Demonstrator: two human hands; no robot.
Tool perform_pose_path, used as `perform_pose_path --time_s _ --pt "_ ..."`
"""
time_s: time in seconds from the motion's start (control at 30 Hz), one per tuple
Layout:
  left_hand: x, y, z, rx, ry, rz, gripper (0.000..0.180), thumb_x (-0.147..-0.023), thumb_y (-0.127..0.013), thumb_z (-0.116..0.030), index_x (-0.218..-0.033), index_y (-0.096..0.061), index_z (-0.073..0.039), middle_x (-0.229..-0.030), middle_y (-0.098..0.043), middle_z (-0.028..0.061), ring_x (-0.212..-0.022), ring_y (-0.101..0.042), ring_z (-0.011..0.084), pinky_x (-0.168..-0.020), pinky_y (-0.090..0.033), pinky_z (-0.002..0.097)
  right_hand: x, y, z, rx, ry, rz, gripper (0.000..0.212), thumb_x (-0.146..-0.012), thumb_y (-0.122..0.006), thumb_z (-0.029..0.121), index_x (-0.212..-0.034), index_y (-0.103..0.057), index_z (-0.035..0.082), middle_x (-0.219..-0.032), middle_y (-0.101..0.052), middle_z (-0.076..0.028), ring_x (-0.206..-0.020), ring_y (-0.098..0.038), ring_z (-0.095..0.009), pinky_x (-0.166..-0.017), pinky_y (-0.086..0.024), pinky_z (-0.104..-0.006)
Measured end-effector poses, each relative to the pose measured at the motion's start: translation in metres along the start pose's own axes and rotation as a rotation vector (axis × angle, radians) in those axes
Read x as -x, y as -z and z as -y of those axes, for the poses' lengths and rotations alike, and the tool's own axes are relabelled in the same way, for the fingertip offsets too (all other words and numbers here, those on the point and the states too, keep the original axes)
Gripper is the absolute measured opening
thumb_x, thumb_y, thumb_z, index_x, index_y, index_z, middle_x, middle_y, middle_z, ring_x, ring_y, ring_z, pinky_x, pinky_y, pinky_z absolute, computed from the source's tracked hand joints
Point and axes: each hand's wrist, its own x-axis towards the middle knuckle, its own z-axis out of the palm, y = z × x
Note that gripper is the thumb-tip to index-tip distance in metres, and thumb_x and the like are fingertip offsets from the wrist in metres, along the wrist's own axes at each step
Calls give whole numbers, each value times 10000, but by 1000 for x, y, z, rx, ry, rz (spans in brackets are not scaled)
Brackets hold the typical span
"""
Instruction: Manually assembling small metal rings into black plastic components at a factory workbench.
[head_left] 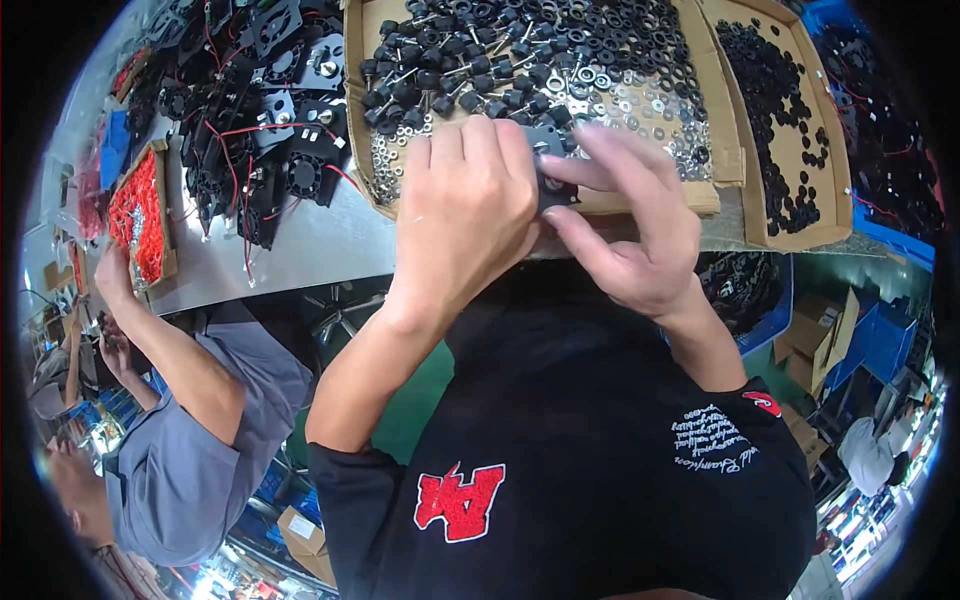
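Observation:
My left hand (465, 200) is closed, back upward, its curled fingers gripping a small dark bracket plate (557, 192). The plate's left part is hidden beneath this hand. My right hand (640, 215) reaches in from the right, thumb and forefinger at either side of the plate's free corner, close to a small shiny metal bit. Its other fingers are raised and slightly blurred. Both hands are over the front edge of a cardboard tray (715, 200). In the tray lie black knobs with metal screws (480, 65), black rings (640, 30) and silver washers and nuts (650, 115).
Black fans with red wires (305, 175) are heaped on the metal table (330, 245) at left. A box of red parts (150, 205) stands beyond, where a co-worker's hand (112, 270) reaches. Rightward are a tray of black rings (780, 130) and a blue bin (890, 235).

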Motion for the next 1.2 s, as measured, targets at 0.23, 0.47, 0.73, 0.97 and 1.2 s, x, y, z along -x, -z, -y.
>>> perform_pose_path --time_s 0.23,0.47,0.73,0.97,1.2 --pt "0 2 1 31 19 21 459 -548 -808 -301 -816 -520 -66 -797 -511 72 -746 -545 224 -665 -422 348 -2 0 -4 -92 -54 -29 762 -728 -837 4 -1393 -473 -65 -1286 -562 -187 -1132 -602 -254 -968 -471 -361" --pt "-1 2 -1 36 37 49 469 -566 -820 -325 -825 -529 -65 -804 -515 75 -745 -544 222 -667 -413 349 -5 -7 0 -119 -121 -197 626 -740 -810 -4 -1317 -571 -36 -951 -665 -99 -820 -643 -200 -764 -524 -297" --pt "0 0 -4 13 8 19 406 -617 -782 -303 -829 -539 -56 -795 -515 77 -734 -534 221 -658 -398 350 -17 10 5 24 -133 59 241 -747 -811 34 -967 -713 15 -894 -659 -93 -744 -629 -218 -633 -508 -298" --pt "1 0 -5 -19 30 7 369 -636 -754 -297 -813 -533 -60 -777 -500 69 -731 -535 220 -658 -398 355 -24 21 -13 -62 74 158 475 -715 -869 163 -1130 -680 30 -954 -652 -100 -711 -601 -195 -606 -497 -295" --pt "3 -1 -3 35 49 21 424 -615 -784 -344 -810 -530 -66 -785 -505 69 -735 -532 218 -660 -398 358 -35 17 2 -138 -124 -12 298 -716 -847 120 -979 -743 24 -926 -657 -97 -775 -641 -216 -667 -523 -302"
